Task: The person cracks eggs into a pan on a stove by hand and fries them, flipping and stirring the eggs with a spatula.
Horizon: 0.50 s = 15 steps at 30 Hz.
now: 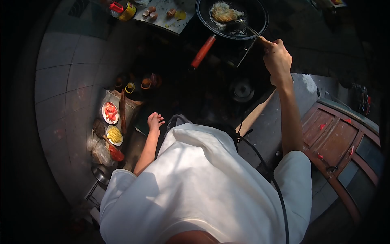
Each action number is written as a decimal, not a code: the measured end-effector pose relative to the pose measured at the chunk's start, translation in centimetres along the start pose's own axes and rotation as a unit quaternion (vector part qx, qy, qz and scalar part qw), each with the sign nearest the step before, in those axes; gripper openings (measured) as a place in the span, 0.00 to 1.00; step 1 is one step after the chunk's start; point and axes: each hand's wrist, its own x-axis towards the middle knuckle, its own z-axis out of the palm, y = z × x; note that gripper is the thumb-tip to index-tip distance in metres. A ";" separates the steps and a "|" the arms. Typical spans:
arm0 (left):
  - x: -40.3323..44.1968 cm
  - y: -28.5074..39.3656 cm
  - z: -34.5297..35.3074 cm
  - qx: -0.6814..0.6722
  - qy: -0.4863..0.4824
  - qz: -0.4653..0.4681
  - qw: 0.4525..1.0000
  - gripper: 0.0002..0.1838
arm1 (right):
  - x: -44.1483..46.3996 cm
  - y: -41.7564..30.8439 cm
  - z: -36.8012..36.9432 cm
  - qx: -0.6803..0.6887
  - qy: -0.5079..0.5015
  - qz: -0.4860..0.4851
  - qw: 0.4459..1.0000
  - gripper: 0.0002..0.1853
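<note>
fried egg point(222, 12) lies in the pan, beyond the right hand's point(278, 61) fingers, closed around a metal utensil point(251, 29).

Pan point(262, 25) cut off @ top edge; tin point(129, 12) lbl illeg.

No lettering, brand, number or sign could be read, the dark markings on the yellow container point(129, 12) at eleven o'clock being too small.

The right hand point(277, 59) holds a utensil point(252, 29) in the pan point(254, 13) (egg point(223, 13) inside).
</note>
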 end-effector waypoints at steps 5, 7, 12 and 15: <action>-0.4 -0.1 1.1 0.004 -0.011 -0.013 1.000 0.17 | -0.2 0.5 -0.4 -0.020 0.007 -0.026 0.999 0.13; -0.7 0.0 1.6 0.003 -0.020 -0.010 1.000 0.17 | -0.3 -0.1 -0.2 -0.013 0.002 -0.031 0.999 0.13; -1.0 0.6 2.2 0.009 -0.030 0.002 1.000 0.17 | 1.4 -0.8 1.8 -0.009 -0.068 0.027 0.997 0.17; -0.7 0.6 1.8 0.002 -0.029 0.008 1.000 0.17 | 1.5 0.0 2.6 0.015 -0.076 0.062 0.995 0.18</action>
